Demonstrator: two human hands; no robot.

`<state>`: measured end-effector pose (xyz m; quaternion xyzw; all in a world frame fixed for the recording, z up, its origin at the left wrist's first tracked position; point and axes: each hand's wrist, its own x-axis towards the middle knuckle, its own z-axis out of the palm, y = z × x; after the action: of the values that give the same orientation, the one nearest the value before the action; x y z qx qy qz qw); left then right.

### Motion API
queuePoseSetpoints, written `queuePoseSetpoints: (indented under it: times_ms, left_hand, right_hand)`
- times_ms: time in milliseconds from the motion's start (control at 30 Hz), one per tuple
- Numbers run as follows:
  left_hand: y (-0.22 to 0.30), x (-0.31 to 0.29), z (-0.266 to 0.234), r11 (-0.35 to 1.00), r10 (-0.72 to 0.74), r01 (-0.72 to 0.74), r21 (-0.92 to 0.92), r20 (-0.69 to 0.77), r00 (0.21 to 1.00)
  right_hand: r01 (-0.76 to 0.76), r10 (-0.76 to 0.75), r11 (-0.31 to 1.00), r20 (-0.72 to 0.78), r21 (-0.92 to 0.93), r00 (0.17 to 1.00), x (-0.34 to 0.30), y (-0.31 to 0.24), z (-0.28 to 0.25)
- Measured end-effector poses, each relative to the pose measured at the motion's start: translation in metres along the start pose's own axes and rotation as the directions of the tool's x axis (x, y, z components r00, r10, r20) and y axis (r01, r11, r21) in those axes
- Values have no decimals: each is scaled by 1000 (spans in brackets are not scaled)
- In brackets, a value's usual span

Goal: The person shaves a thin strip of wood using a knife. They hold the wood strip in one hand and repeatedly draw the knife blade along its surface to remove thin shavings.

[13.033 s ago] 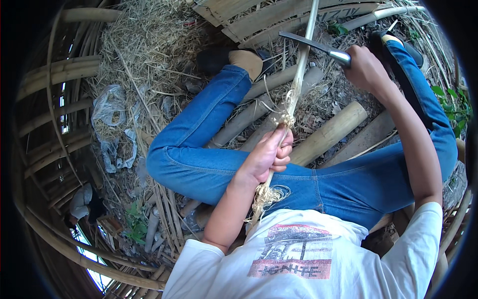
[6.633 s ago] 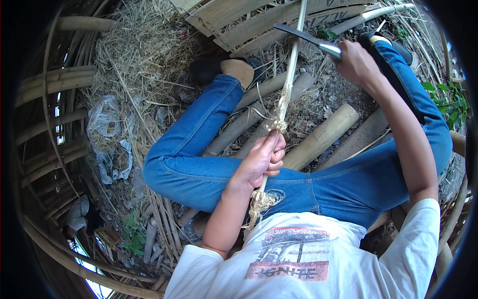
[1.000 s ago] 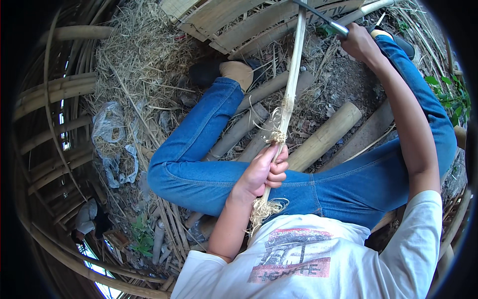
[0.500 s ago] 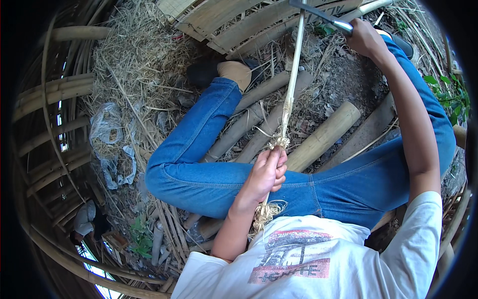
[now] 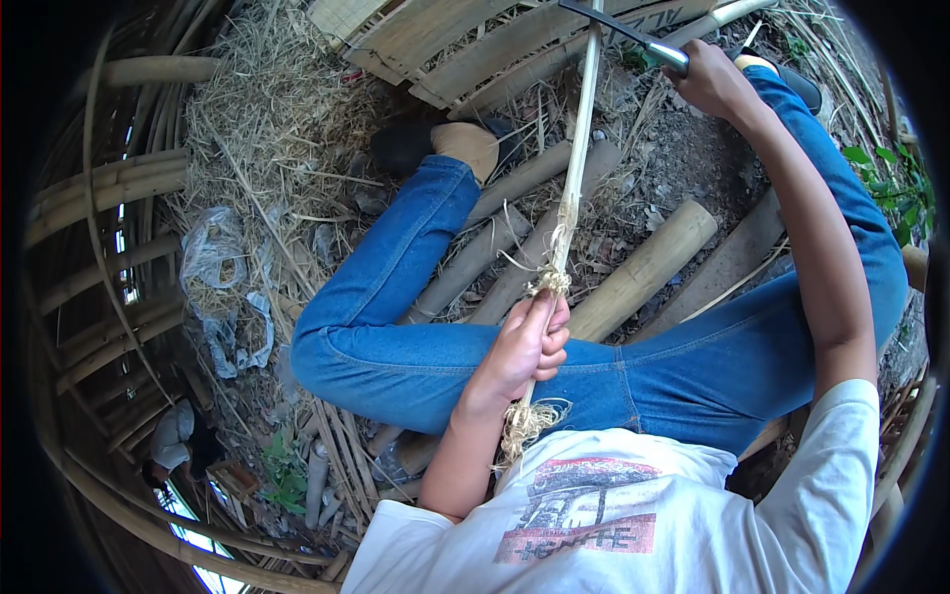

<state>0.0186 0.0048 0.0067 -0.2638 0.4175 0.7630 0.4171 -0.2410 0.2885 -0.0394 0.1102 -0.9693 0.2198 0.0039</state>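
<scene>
My left hand (image 5: 529, 342) is closed round a long, pale bamboo stick (image 5: 577, 168) over my lap. Curled shavings (image 5: 550, 282) bunch on the stick just beyond my thumb. A second tuft of shavings (image 5: 527, 426) hangs at its near end, by my shirt. Far out at the upper right, my right hand (image 5: 712, 79) grips the handle of a knife (image 5: 633, 38) with a dark, narrow blade and a shiny metal collar. The blade crosses the stick near its far end; whether it touches the wood I cannot tell.
My bent legs in jeans (image 5: 396, 366) frame the work. Thick bamboo poles (image 5: 648, 267) lie under and between them. Wooden slats (image 5: 435, 40) stand at the far side, dry straw (image 5: 267, 119) and a plastic bag (image 5: 213, 257) at left. Another person (image 5: 176, 436) is at the lower left.
My right hand and the knife have shifted a little to the left. The stick's far end has swung slightly left too, while my left hand keeps nearly the same place.
</scene>
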Motion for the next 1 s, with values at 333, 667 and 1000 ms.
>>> queuePoseSetpoints:
  times_ms: [333,667,1000]
  left_hand:
    - [1,-1,-2,999,-8,8,-35,22,1000]
    - [3,2,-1,999,-29,30,-43,33,999]
    - [2,0,-5,998,-23,26,-62,56,998]
  right_hand:
    - [6,-3,997,40,-71,999,-3,-20,1]
    - [-58,53,998,-140,-32,989,1,9,9]
    - [-24,16,993,-75,-113,997,-4,-11,-3]
